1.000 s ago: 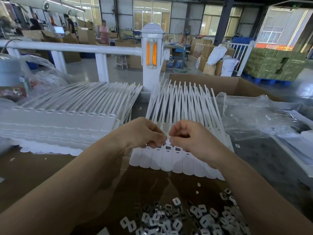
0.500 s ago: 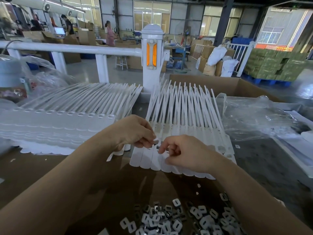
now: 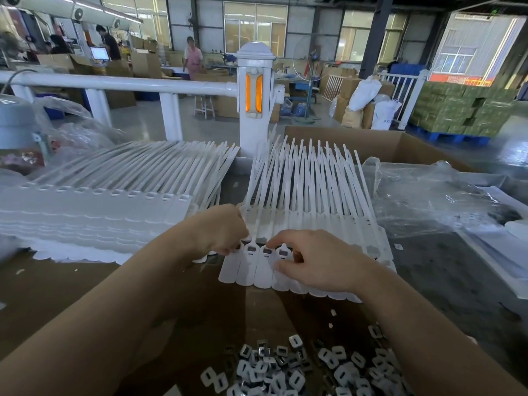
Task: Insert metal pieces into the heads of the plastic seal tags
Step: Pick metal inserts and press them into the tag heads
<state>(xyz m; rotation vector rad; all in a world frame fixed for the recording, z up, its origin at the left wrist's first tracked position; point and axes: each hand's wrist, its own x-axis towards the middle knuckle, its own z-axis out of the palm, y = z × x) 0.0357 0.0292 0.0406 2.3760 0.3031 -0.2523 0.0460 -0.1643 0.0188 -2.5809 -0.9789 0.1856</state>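
- Two bare hands work at the near edge of a row of seal tags [image 3: 265, 267], centre of the cardboard-covered table [image 3: 57, 295].
- Left hand [image 3: 220, 230]: fingers curled down at the left end of the row, tips at the tag heads; cannot tell what, if anything, is pinched.
- Right hand [image 3: 317, 261]: fingers bent, spread over the row, index tip at a tag head, thumb pressing the flat tab below. Whether it holds a metal piece is hidden.
- The three or four tag heads showing between the hands have dark rectangular openings.
- Tag tails fan out to the far side, towards a white post [image 3: 254, 90] with an orange reflector.
- Second stack of tags [image 3: 94, 212] lies left of the worked row, just beside it.
- Loose metal pieces [image 3: 285, 370] heaped at the near edge, between the forearms, apart from the row.
- Clear plastic bag [image 3: 434, 201] right of the row; open cardboard box [image 3: 371, 144] at the far right.
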